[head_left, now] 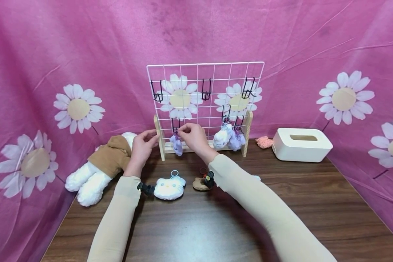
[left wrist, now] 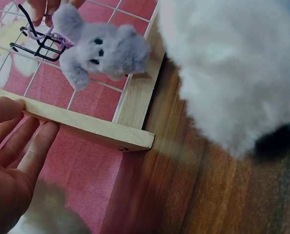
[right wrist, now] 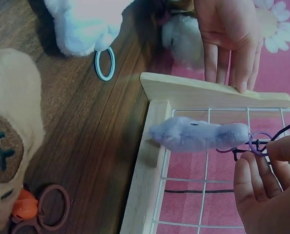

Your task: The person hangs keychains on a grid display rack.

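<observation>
My right hand (head_left: 194, 138) pinches the purple ring (right wrist: 258, 145) of a small lavender plush keychain (left wrist: 106, 48) at a black hook (left wrist: 40, 46). The plush hangs at the lower left of the white wire grid rack (head_left: 205, 64); whether its ring sits fully on the hook I cannot tell. With fairly straight fingers, my left hand (head_left: 144, 147) touches the rack's wooden side post (left wrist: 86, 122). A white plush (head_left: 222, 140) and another lavender plush (head_left: 236, 141) hang at the rack's lower right.
On the table before the rack lie a white cat-face plush (head_left: 169, 189) and a brown plush (head_left: 200, 184), partly behind the right wrist. A large white stuffed toy (head_left: 95, 182) in brown lies left. At right stand a white tissue box (head_left: 301, 153) and a pink fuzzy item (head_left: 264, 142).
</observation>
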`<control>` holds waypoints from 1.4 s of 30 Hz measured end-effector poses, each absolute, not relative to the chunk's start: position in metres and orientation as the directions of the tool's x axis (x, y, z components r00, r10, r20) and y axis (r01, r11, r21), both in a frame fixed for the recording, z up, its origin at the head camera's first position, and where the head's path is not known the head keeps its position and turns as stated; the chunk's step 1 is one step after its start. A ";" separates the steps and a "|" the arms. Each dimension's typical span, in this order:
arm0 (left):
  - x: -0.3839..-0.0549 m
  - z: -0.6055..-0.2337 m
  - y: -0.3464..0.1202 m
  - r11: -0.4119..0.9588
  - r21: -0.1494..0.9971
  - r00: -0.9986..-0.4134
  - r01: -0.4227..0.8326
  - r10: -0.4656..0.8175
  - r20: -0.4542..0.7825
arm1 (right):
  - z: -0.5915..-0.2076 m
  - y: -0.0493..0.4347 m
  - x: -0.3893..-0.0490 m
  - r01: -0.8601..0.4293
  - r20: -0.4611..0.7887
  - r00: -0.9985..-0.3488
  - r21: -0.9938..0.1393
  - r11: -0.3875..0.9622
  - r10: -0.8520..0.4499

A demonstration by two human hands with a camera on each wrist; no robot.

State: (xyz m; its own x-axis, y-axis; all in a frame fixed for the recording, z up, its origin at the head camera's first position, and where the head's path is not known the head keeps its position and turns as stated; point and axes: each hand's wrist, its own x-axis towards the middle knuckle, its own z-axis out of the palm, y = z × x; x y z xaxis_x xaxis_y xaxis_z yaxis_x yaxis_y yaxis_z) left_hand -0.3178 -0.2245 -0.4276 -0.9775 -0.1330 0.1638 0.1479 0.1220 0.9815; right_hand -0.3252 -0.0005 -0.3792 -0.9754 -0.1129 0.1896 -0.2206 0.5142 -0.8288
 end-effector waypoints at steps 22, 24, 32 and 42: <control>-0.319 -0.425 -0.225 0.140 0.978 -0.976 0.154 -0.134 0.173 | -0.440 -0.008 -0.400 -0.232 0.257 -0.966 -0.799 0.555 -0.034; -0.319 -0.425 -0.225 0.136 0.979 -0.976 0.153 -0.133 0.171 | -0.452 -0.008 -0.411 -0.238 0.267 -0.963 -0.797 0.555 -0.030; -0.318 -0.427 -0.225 0.128 0.980 -0.977 0.151 -0.134 0.168 | -0.455 -0.009 -0.407 -0.238 0.271 -0.962 -0.805 0.544 -0.020; -0.317 -0.426 -0.224 0.136 0.980 -0.978 0.143 -0.134 0.162 | -0.416 -0.007 -0.366 -0.207 0.228 -0.973 -0.818 0.537 -0.028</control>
